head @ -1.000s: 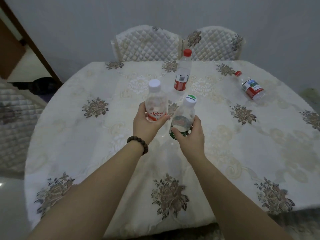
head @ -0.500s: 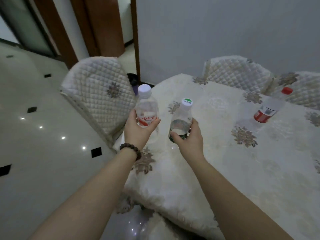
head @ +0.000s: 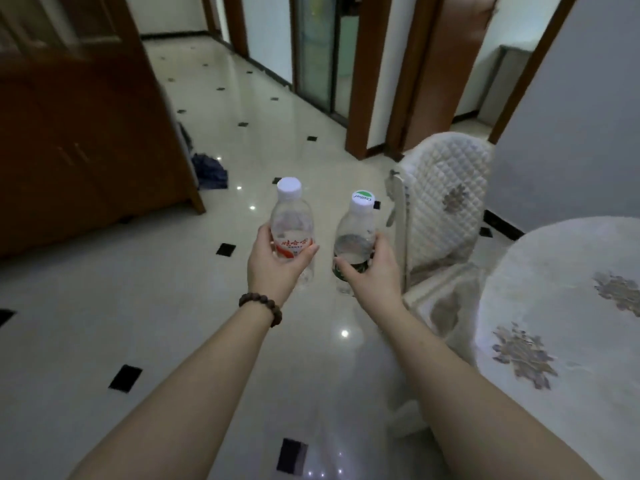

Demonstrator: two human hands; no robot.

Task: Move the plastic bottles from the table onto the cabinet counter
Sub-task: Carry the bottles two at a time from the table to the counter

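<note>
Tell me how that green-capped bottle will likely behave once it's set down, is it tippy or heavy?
Probably light: the green-capped bottle looks nearly empty, with only a little liquid low inside. Being tall, narrow and light, it may tip at a nudge and roll on its round side. Its thin clear wall likely dents under the right hand, though nothing shows denting.

The desk (head: 554, 306) shows only at the right edge, round, covered with a white cloth that has brown flower patterns; nothing else is seen on the visible part of it; a chair (head: 446, 209) with a quilted white cover stands just beside it; the floor (head: 138, 306) is glossy pale tile with small black squares; a dark blue cloth (head: 209, 171) lies on it near a brown wooden cabinet (head: 79, 143).
</note>
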